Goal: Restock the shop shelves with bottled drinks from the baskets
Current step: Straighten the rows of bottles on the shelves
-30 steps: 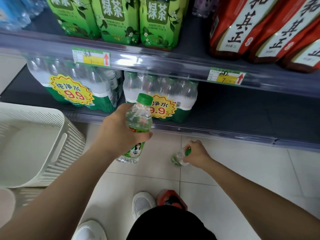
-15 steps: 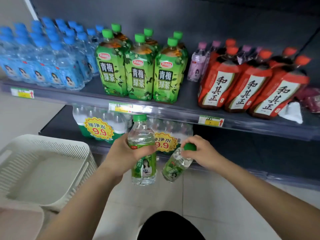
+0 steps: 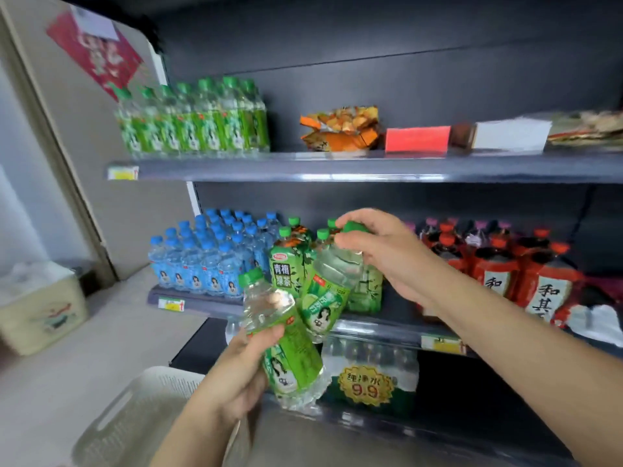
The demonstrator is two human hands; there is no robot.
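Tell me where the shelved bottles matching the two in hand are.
Head view, upper left: the matching green-label bottles stand at the left end of the top shelf, left of the orange snack bags.

Bottles in hand (image 3: 290,355) (image 3: 325,298): 2 | hands (image 3: 236,375) (image 3: 381,254): 2 | white basket (image 3: 135,416): 1 | beige bin (image 3: 40,311): 1 | shelf tiers (image 3: 303,170): 3 | 9.9 sticker (image 3: 365,385): 1

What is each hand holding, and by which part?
The left hand grips a clear plastic green-labelled bottle round its middle; the right hand grips a second such bottle at its neck, under the green cap.
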